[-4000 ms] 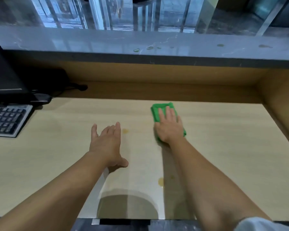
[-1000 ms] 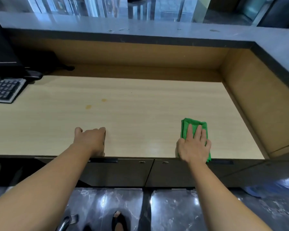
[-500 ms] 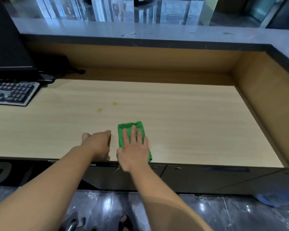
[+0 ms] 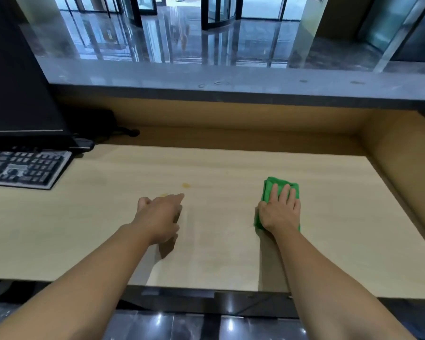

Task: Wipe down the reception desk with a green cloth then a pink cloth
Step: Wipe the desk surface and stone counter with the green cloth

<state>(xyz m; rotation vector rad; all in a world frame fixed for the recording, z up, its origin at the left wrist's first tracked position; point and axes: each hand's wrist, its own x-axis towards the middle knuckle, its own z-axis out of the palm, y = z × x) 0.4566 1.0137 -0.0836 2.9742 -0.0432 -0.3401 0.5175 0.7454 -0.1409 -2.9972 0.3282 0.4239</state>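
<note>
Daylight enters through the tall glass doors (image 4: 216, 11) at top centre and glares off the polished grey lobby floor (image 4: 206, 45). The pale wood desktop (image 4: 231, 168) is softly and evenly lit, with a washed-out sheen at lower centre. Soft shadows fall toward the bottom edge under the left hand (image 4: 160, 217), which is slightly blurred. The black flat monitor (image 4: 15, 94) at upper left is nearly featureless. The grey stone counter ledge (image 4: 255, 79) bows with wide-angle distortion. Small highlights dot the glossy dark floor tiles (image 4: 182, 325) at the bottom.
</note>
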